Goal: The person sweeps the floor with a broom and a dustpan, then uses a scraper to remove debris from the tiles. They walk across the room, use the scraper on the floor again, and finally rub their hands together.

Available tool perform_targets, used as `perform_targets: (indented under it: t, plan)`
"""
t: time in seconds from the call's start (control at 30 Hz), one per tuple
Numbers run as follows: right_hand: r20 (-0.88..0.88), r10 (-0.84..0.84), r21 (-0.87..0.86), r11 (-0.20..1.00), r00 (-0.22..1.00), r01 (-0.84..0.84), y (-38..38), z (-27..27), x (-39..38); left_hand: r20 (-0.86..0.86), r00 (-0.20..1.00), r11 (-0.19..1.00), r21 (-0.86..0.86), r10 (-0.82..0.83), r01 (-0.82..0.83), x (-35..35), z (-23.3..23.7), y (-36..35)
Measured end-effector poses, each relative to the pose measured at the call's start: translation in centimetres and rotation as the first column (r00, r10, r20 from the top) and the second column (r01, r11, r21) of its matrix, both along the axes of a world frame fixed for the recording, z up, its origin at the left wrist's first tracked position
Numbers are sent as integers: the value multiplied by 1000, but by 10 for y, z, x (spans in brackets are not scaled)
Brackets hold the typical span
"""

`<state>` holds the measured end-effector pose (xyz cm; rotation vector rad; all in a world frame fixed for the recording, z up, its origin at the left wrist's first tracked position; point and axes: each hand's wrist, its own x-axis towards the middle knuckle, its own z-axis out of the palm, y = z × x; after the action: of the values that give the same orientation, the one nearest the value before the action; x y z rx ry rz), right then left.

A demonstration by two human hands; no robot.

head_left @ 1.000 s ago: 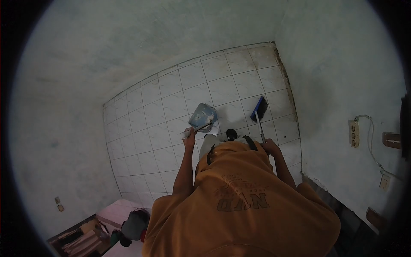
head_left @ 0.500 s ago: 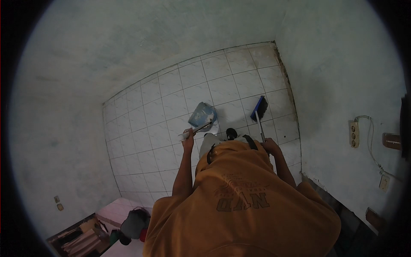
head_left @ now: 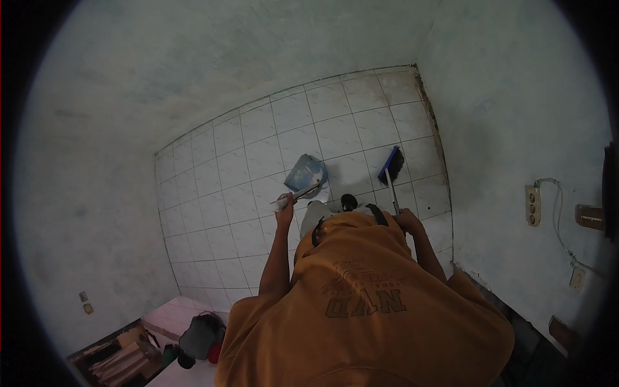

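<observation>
My left hand (head_left: 285, 203) is closed around the pale handle of a blue dustpan (head_left: 302, 173). Worn, whitish patches mark the pan, which is in front of my legs. My right hand (head_left: 406, 220) grips the light handle of a broom (head_left: 391, 175). Its head has a blue back and dark bristles, and sits over the tiles to the right of the dustpan. Part of the broom handle is hidden by my right hand and shirt.
White tiled floor (head_left: 258, 155) runs up to walls ahead and at both sides. A power strip (head_left: 532, 205) with a cable hangs on the right wall. Behind me at the lower left lies a dark grey bag (head_left: 201, 337). A small dark spot (head_left: 429, 208) shows on the tiles.
The view has shifted very slightly. Both hands, the dustpan and the broom keep nearly the same positions.
</observation>
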<state>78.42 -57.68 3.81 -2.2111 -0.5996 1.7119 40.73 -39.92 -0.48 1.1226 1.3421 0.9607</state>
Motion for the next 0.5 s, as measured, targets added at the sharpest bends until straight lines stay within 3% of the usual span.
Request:
perform_targets:
  t: [0.13, 0.2, 0.33, 0.4, 0.5]
  plan:
    - [-12, 10, -11, 1000, 1000, -11, 6, 15, -3, -19, 997, 997, -2, -77, 77, -6, -6, 6]
    - [99, 70, 170, 982, 993, -87, 5, 16, -5, -5, 998, 998, -15, -66, 66, -8, -7, 7]
    - [160, 77, 210, 972, 984, -110, 12, 27, 5, 30, 998, 998, -15, -63, 63, -11, -8, 11]
    - [-44, -114, 31, 993, 993, 116, 20, 42, 13, 39, 998, 998, -19, -51, 52, -9, -10, 13]
    - [-62, -26, 34, 999, 998, 28, 47, 55, 17, 77, 995, 996, -55, -65, 69, -10, -6, 11]
